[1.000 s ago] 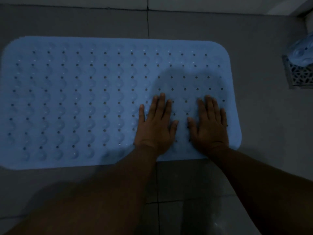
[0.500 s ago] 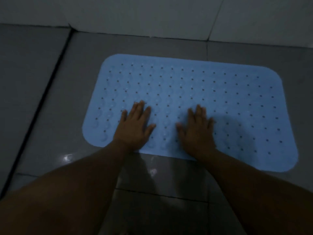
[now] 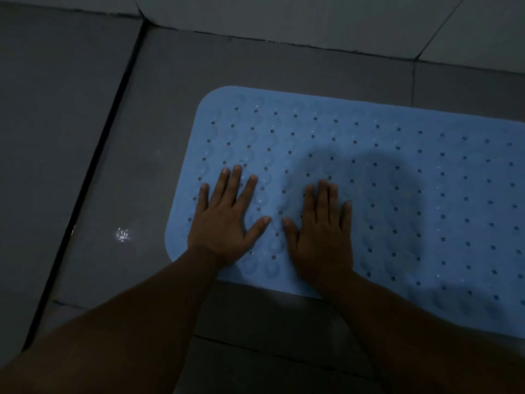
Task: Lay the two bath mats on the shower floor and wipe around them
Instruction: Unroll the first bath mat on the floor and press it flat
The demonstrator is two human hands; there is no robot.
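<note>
Dim grey floor tiles (image 3: 93,115) with dark grout lines; paler wall tiles (image 3: 312,18) beyond; possibly a wet glint (image 3: 122,234)

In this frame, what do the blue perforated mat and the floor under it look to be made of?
Light blue perforated bath mat: probably soft rubber or PVC, matte, judging by moulded bumps and rows of drain holes. Dark grey tiled floor: likely glazed ceramic tile, given grout lines and a glossy, possibly wet glint.
</note>
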